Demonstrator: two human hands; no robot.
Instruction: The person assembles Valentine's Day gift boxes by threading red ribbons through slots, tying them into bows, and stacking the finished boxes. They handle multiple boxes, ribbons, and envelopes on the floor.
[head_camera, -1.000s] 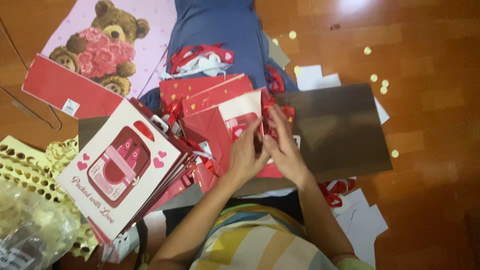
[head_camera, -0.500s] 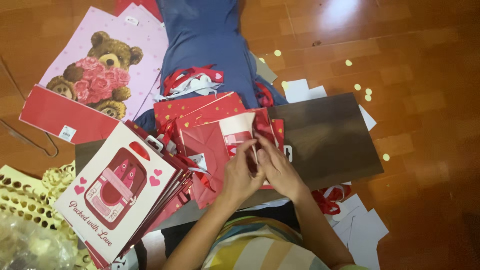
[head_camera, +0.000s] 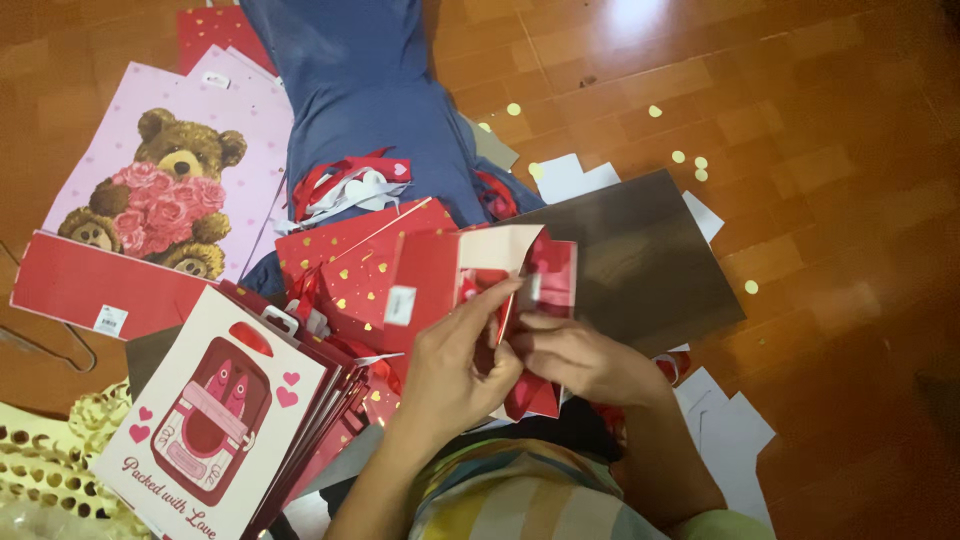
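A small red paper gift bag (head_camera: 440, 275) with a pale inside flap lies tilted over a dark board (head_camera: 640, 260) in front of me. My left hand (head_camera: 455, 365) grips its front face, fingers curled at the opening. My right hand (head_camera: 580, 360) pinches the bag's right edge near a red ribbon handle. Both hands touch each other at the bag's mouth. More red bags with gold hearts (head_camera: 350, 250) lie under it.
A stack of pink and white gift bags (head_camera: 215, 420) fans out at lower left. A large pink teddy-bear bag (head_camera: 160, 195) lies upper left. Blue cloth (head_camera: 370, 90) stretches away at top. White paper sheets (head_camera: 725, 435) and yellow paper dots (head_camera: 690, 160) scatter over the wooden floor.
The red bag has been lifted and turned so its pale flap stands open. Both hands slid lower and closer together at its mouth. The view shifted slightly downward.
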